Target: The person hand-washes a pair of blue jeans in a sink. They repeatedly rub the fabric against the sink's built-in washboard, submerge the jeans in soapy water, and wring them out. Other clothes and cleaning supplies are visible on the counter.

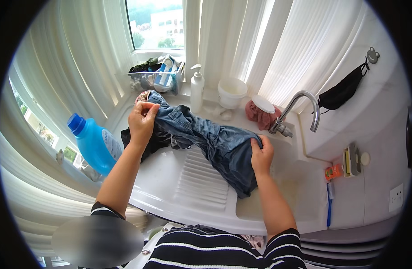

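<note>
A wet blue denim garment [215, 143] is stretched between my two hands, above the ribbed washboard [201, 179] and the basin [284, 197] of a white laundry sink. My left hand [142, 120] pinches its far left end, where a patterned patch shows. Lower and to the right, my right hand [261, 156] grips the other end, with the thumb on top of the cloth. The garment sags between them, and its lower corner hangs over the basin's left edge. Dark cloth [154, 139] lies on the sink beneath my left hand. Cloudy water shows in the basin.
A blue detergent bottle [96, 145] stands at the left. Along the back are a bin of packets [159, 76], a white pump bottle [197, 89], a white tub [232, 92] and a pinkish cloth [262, 115]. A curved faucet [300, 101] rises at right, near a blue brush [330, 201].
</note>
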`<state>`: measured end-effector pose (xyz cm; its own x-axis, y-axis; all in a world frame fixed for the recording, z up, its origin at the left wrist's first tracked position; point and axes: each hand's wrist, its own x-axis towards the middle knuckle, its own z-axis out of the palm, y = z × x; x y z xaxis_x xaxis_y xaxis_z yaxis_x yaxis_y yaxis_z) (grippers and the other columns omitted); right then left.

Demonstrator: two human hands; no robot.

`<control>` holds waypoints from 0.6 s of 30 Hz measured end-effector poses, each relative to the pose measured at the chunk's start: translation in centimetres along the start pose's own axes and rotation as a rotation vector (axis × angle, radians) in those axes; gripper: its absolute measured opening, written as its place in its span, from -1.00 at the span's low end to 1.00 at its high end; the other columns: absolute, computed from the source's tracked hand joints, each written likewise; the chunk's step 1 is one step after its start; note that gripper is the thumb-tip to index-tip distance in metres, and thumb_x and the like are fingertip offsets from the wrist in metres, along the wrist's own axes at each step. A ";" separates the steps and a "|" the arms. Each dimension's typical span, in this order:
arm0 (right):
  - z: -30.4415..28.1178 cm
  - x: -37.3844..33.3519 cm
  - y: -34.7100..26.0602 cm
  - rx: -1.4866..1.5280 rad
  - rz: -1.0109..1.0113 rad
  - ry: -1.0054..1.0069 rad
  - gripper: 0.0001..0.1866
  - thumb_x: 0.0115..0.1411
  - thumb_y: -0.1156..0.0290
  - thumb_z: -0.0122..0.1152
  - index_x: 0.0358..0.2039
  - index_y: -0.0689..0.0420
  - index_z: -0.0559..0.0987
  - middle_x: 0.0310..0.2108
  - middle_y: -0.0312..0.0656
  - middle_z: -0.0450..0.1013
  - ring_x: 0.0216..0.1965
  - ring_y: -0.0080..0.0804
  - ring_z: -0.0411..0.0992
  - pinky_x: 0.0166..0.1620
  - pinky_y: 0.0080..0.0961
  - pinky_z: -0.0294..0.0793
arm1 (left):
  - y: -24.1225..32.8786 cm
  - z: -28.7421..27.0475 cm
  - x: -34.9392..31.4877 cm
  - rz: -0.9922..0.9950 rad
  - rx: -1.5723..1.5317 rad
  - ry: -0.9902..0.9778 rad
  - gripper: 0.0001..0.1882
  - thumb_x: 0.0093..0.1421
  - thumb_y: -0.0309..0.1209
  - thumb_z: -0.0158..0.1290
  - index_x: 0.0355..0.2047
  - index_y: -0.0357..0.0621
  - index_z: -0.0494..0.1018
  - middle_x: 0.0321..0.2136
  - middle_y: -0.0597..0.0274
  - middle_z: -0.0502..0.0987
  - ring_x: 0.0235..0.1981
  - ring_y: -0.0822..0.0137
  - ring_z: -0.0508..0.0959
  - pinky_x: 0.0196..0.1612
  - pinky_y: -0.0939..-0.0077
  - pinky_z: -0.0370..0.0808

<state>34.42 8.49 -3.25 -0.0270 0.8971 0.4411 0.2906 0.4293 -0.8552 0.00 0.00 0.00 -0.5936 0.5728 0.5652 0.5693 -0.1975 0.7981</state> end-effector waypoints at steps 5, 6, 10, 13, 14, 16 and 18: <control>0.6 -1.9 1.0 -0.103 -0.028 -0.215 -0.81 0.07 0.41 0.36 -0.36 0.22 0.55 -0.55 -0.02 0.49 -0.50 -0.18 0.50 -0.34 -0.43 0.45 | -2.3 -3.3 -9.4 -0.216 0.125 -0.340 -0.78 0.04 -0.55 0.27 -0.54 -0.23 0.40 -0.66 0.30 0.44 -0.62 0.57 0.43 -0.52 0.66 0.36; 0.2 -1.6 1.4 -0.192 0.026 -0.339 -0.77 0.02 0.37 0.37 -0.35 0.22 0.57 -0.51 -0.02 0.52 -0.43 -0.11 0.53 -0.30 -0.38 0.47 | -3.3 -3.3 -11.5 -0.195 0.261 -0.469 -0.81 0.01 -0.50 0.27 -0.55 -0.20 0.42 -0.62 0.16 0.51 -0.62 0.36 0.53 -0.51 0.54 0.42; 0.4 0.2 3.7 -0.202 0.128 -0.445 -0.62 -0.01 0.24 0.35 -0.21 0.18 0.57 -0.16 0.00 0.53 -0.10 -0.09 0.49 -0.08 -0.30 0.45 | -1.0 -2.8 -8.9 -0.071 0.844 -1.008 -0.67 0.05 -0.07 0.25 -0.50 -0.07 0.51 -0.52 0.08 0.60 -0.43 0.02 0.61 -0.35 0.20 0.54; 1.6 1.4 5.9 -0.226 0.193 -0.487 -0.50 0.02 0.16 0.32 -0.07 0.16 0.55 -0.04 0.02 0.49 0.00 -0.05 0.45 0.02 -0.30 0.43 | 2.3 3.2 -5.0 0.027 0.706 -0.688 -0.76 0.14 -0.17 0.19 -0.37 -0.06 0.51 -0.49 0.13 0.61 -0.41 0.02 0.61 -0.35 0.15 0.52; 2.3 1.2 6.1 -0.224 0.247 -0.564 -0.43 0.04 0.09 0.28 0.02 0.14 0.52 -0.05 0.03 0.50 0.00 -0.03 0.45 0.06 -0.29 0.42 | 2.3 5.1 -4.4 0.144 0.627 -0.665 -0.83 0.16 -0.34 0.11 -0.24 -0.07 0.49 -0.37 0.11 0.61 -0.30 0.06 0.61 -0.26 0.19 0.54; 4.2 0.2 6.1 -0.166 0.236 -0.648 -0.41 0.07 0.05 0.26 0.05 0.14 0.51 -0.06 0.08 0.51 -0.01 0.00 0.47 0.05 -0.28 0.42 | -1.4 8.4 -3.4 0.320 0.634 -0.722 -0.49 0.07 -0.59 0.02 0.07 0.04 0.43 0.03 0.09 0.48 0.13 0.08 0.41 0.05 0.20 0.43; 5.0 -0.8 4.8 -0.258 0.216 -0.614 -0.49 0.13 0.09 0.23 0.01 0.16 0.53 -0.11 0.08 0.54 -0.04 0.01 0.49 0.01 -0.31 0.44 | -2.5 10.9 -3.2 0.344 0.871 -0.913 -0.42 -0.02 -0.57 0.07 0.07 0.17 0.47 0.13 0.13 0.39 0.31 0.07 0.19 0.24 -0.17 0.20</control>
<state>31.07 10.38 -9.01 -0.4569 0.8890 -0.0304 0.5662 0.2643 -0.7807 6.68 7.32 -6.13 0.0565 0.9941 0.0927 0.9968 -0.0615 0.0518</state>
